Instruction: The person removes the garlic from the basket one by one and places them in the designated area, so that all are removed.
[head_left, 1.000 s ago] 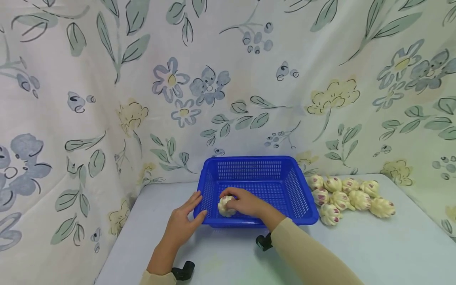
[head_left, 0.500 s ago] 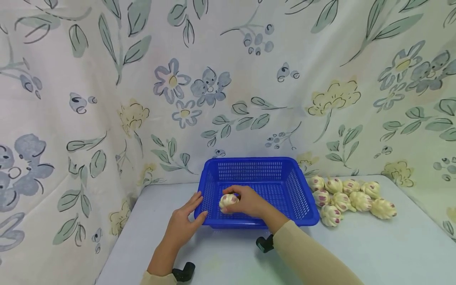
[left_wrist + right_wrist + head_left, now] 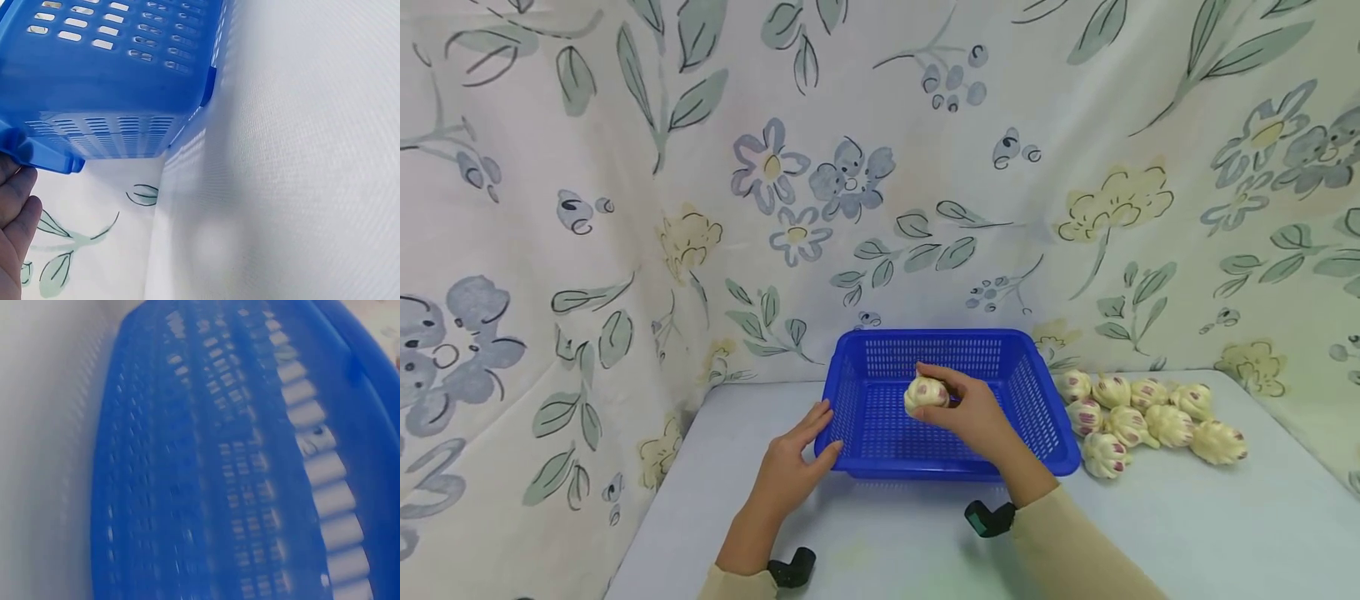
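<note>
A garlic bulb [image 3: 926,395], cream with purplish marks, is pinched between the thumb and fingers of my right hand [image 3: 964,408], over the inside of a blue plastic basket [image 3: 955,467] in the head view. My left hand [image 3: 792,462] rests at the basket's left front corner, its fingers fairly straight along the rim and its thumb near the front edge. In the left wrist view, fingertips [image 3: 25,181] touch the rim's outer edge. The right wrist view shows the basket's slotted front wall [image 3: 250,487], blurred; hand and bulb are hidden there.
Several garlic bulbs [image 3: 1168,425] lie grouped on the white table [image 3: 880,542], right of the basket. A flowered curtain [image 3: 925,250] hangs behind. Black wrist cameras [image 3: 793,568] sit at both wrists.
My right hand has carried the garlic bulb up and to the right, away from the basket's left front corner. The left hand stays at the rim; the head view has shifted slightly.
</note>
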Demonstrator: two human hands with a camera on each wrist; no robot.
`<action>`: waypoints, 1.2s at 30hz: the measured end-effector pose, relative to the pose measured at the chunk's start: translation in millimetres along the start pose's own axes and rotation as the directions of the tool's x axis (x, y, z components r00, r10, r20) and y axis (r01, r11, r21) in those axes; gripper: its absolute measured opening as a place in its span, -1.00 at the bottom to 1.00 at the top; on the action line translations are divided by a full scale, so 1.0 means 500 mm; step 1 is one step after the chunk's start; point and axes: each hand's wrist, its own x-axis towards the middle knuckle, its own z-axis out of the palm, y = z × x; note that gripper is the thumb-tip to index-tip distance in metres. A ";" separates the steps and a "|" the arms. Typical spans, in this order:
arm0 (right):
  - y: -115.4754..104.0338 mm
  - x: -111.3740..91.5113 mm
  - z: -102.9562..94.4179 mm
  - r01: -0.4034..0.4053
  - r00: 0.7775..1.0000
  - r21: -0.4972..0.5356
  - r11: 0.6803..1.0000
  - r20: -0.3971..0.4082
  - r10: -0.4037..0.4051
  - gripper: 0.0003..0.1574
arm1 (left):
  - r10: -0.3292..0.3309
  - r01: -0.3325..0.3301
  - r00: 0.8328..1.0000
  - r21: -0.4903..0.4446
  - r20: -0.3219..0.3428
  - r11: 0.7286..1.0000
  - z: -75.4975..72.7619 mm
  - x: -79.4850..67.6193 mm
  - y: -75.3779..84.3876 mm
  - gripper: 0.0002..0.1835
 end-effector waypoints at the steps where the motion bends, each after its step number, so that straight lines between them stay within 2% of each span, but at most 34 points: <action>1: 0.000 -0.006 -0.010 0.012 1.000 0.012 1.000 -0.016 -0.012 -0.19 | 0.003 -0.003 1.000 0.001 -0.001 1.000 0.000 0.000 0.000 -0.43; 7: 0.004 -0.043 -0.070 0.082 0.988 0.007 0.997 -0.131 -0.080 -0.28 | 0.014 -0.014 1.000 0.000 -0.009 1.000 0.002 -0.001 -0.004 -0.42; 12: 0.007 -0.075 -0.120 0.104 0.964 -0.076 0.992 -0.237 -0.120 -0.33 | 0.009 -0.009 1.000 0.005 -0.011 1.000 0.003 -0.003 -0.005 -0.42; 14: 0.009 -0.090 -0.140 0.095 0.952 -0.119 0.988 -0.280 -0.125 -0.33 | 0.004 -0.004 1.000 0.003 -0.008 1.000 0.003 -0.003 -0.003 -0.42; 21: 0.029 -0.142 -0.205 -0.033 0.900 -0.191 0.981 -0.433 -0.054 -0.32 | 0.005 -0.005 1.000 0.001 -0.004 1.000 0.002 -0.002 -0.001 -0.42; 24: 0.041 -0.159 -0.229 -0.102 0.869 -0.228 0.968 -0.494 -0.024 -0.33 | 0.006 -0.006 1.000 0.004 -0.007 1.000 0.002 -0.003 -0.002 -0.42; 28: 0.055 -0.183 -0.266 -0.225 0.814 -0.252 0.941 -0.579 0.040 -0.29 | -0.007 0.007 1.000 0.003 -0.002 1.000 0.003 -0.002 0.000 -0.41; 33: 0.081 -0.209 -0.318 -0.393 0.713 -0.163 0.905 -0.675 0.188 -0.16 | -0.020 0.020 1.000 -0.004 0.002 1.000 0.003 -0.002 0.002 -0.41; 36: 0.107 -0.224 -0.341 -0.467 0.666 -0.117 0.876 -0.699 0.262 -0.08 | -0.014 0.014 1.000 -0.007 0.000 1.000 0.005 -0.003 0.001 -0.41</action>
